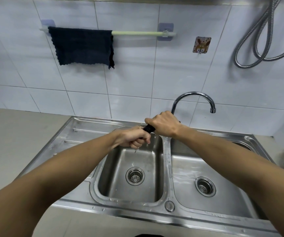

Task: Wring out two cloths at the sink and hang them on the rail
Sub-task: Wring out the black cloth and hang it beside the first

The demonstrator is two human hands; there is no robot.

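Observation:
My left hand (132,137) and my right hand (163,124) both grip a dark twisted cloth (149,129) above the left basin of the steel sink (79,127). Only a short piece of this cloth shows between the two fists. Drops of water fall from it toward the basin. On the wall behind, another dark cloth (82,46) hangs spread over the left part of a pale green rail (137,33). The right part of the rail is bare.
A curved chrome tap (194,95) rises behind my right hand, its spout over the right basin. A metal shower hose (255,47) loops on the wall at the upper right. A small hook plate (201,45) sticks to the tiles. Grey counter (9,139) lies left of the sink.

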